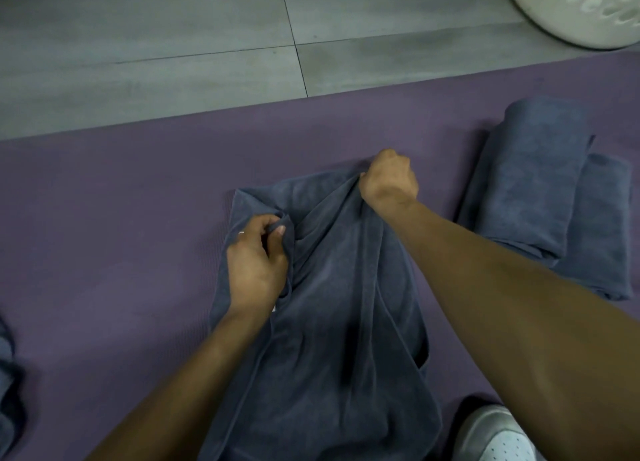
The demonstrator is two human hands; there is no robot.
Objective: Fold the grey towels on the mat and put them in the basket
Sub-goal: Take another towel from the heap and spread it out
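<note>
Both hands grasp the grey towel [329, 304] at the centre of the purple mat [121, 235]: the left hand [256, 256] pinches its edge, the right hand [388, 180] clenches a far fold. Folded towels [540, 190] lie at 3 o'clock, the white basket [581, 13] at 1 o'clock on the floor [138, 44]. More grey cloth [7, 384] is at 8 o'clock and a shoe [495, 436] at 5 o'clock.

You see a plain slate-grey terry towel [332, 287], a purple foam mat [121, 218], and a white perforated plastic basket [554, 13].
</note>
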